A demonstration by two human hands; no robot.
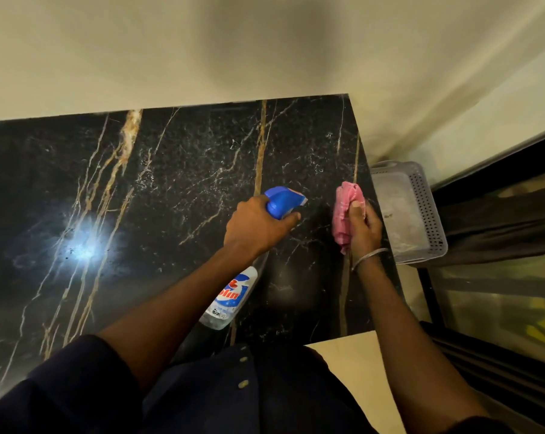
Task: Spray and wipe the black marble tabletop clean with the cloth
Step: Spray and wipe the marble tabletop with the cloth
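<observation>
Left hand (255, 227) clamped round blue-headed spray bottle (230, 296), nozzle aimed toward right-centre of frame over black marble bench (158, 189). Right hand (363, 227) gripping bunched pink cloth (346, 211) nr bench's right edge. Grey perforated basket (421, 211) sits beside that edge, lower right; lamp glare (83, 245) at left.

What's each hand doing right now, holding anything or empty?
Left hand: closed around the spray bottle, finger by its blue trigger head.
Right hand: closed on the bunched pink cloth, above the black marble tabletop.
</observation>
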